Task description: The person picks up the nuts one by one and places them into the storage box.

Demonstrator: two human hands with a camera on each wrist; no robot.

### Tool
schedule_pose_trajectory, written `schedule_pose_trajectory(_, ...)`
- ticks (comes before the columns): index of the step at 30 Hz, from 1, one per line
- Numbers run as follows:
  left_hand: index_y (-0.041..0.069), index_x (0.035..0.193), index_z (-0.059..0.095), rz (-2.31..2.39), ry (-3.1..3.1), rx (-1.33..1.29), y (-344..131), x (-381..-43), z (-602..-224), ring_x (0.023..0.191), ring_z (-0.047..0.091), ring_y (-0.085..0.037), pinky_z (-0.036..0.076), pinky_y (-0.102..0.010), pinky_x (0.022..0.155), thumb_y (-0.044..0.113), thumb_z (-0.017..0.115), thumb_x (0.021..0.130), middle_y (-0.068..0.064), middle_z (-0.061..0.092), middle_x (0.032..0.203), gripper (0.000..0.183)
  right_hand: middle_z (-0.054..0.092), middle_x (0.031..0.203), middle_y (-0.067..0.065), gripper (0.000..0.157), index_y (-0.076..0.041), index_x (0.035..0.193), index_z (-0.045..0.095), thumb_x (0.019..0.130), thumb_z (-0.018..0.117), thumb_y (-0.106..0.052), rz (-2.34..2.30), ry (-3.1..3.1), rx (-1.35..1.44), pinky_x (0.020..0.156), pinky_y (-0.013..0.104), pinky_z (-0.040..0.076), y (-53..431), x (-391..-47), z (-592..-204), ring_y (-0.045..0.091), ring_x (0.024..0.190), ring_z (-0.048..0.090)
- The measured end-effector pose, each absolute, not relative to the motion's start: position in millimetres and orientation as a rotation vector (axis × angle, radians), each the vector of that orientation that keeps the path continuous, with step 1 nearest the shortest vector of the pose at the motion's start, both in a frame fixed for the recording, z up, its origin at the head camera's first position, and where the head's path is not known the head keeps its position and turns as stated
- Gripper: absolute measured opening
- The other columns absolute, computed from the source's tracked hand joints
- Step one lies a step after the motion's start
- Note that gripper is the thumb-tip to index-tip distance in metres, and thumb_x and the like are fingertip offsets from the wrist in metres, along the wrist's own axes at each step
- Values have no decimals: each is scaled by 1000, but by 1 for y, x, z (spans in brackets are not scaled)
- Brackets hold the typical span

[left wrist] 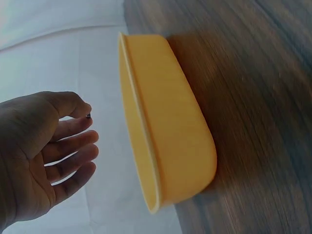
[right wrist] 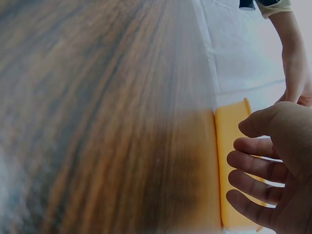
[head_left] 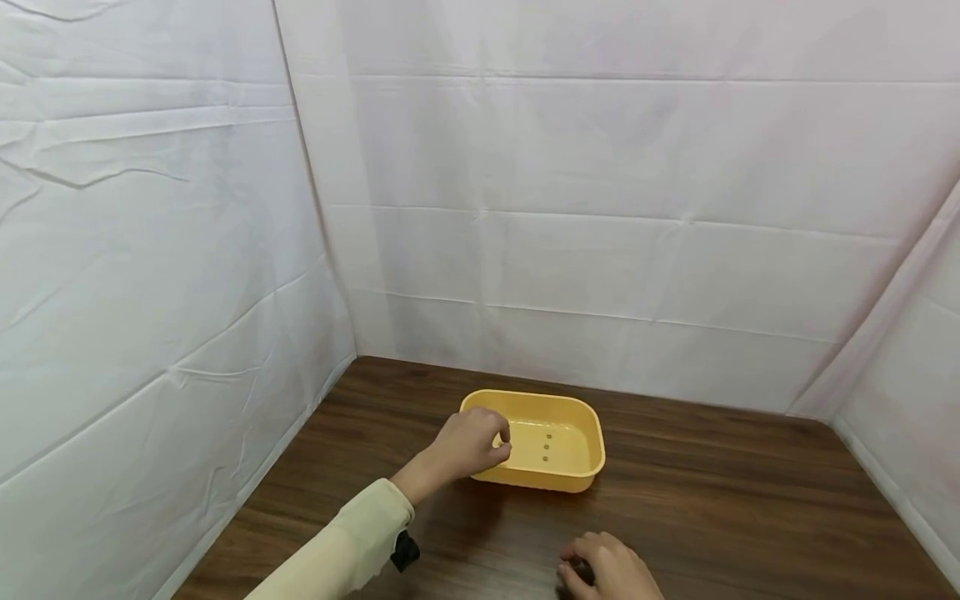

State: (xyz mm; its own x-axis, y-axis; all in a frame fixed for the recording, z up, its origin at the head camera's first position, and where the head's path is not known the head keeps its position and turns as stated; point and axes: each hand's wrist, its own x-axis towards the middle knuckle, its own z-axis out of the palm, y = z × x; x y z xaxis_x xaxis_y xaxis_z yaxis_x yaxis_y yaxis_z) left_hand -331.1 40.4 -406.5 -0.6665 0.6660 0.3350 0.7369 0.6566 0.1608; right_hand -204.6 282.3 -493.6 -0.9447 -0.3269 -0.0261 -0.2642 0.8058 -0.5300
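Note:
My left hand point(head_left: 468, 442) is above the near left part of a yellow plastic basin point(head_left: 595, 437). Its thumb and index finger pinch a tiny dark object point(left wrist: 88, 116), too small to identify, while the other fingers are loosely bent. Several small round spots point(head_left: 546, 447) show on the basin floor; whether they are holes or loose pieces I cannot tell. Low in the head view, my right hand point(head_left: 611, 568) hovers over the table in front of the basin. Its fingers point(right wrist: 258, 168) are relaxed and slightly bent, and nothing is visible between them.
The basin stands on a dark wood-grain table point(head_left: 720, 500), toward its back edge. White cloth walls point(head_left: 600, 208) enclose the table at the back, left and right. A black strap piece point(head_left: 405, 552) hangs beneath the left sleeve point(head_left: 341, 542).

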Motion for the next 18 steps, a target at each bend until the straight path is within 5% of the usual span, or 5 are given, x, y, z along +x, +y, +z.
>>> schedule_pose_trajectory(18, 7, 89, 78, -488, -2673, -1073, 49, -384, -421, 54, 39, -8, 38, -23, 55, 9, 67, 93, -2, 68, 74, 12, 62, 85, -17, 15, -22, 94, 76, 94, 72, -36, -839, 2871, -489, 67, 32, 49, 285, -200, -495, 2, 77, 54)
